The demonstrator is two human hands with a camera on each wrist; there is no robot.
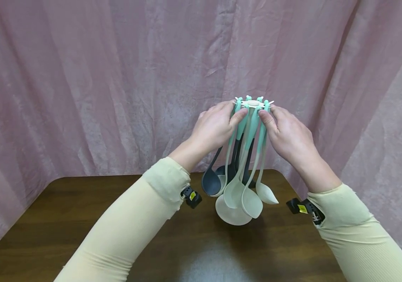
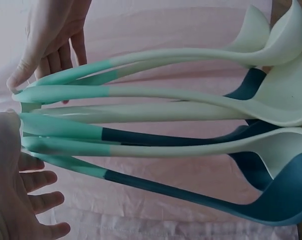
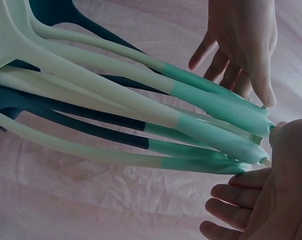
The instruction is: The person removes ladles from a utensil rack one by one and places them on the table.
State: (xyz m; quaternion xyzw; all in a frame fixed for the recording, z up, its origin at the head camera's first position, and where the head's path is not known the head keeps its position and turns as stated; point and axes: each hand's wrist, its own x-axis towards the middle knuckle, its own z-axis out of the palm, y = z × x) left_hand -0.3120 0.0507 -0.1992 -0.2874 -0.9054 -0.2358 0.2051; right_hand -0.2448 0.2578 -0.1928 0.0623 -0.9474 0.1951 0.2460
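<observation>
Mint-green handles (image 1: pixel 253 124) of pale and dark kitchen utensils (image 1: pixel 234 192) hang from a white rack (image 1: pixel 254 103), which stands upright on the brown worktop (image 1: pixel 116 219), right of the middle and toward the far edge. The left hand (image 1: pixel 213 123) and right hand (image 1: pixel 290 135) flank the rack's top, fingers spread and largely straight, thumbs on the near side; the thumb tips touch or lie just beside the handle ends. The step in hand appears to be steadying or straightening the hung set; further adjustment would call for light, even contact from both sides, lest a handle slip off. Obscured in the head view: most fingers, several dark heads and much of the rack's stem. Both wrist views cut off some heads; how firmly the fingertips bear cannot be told.
</observation>
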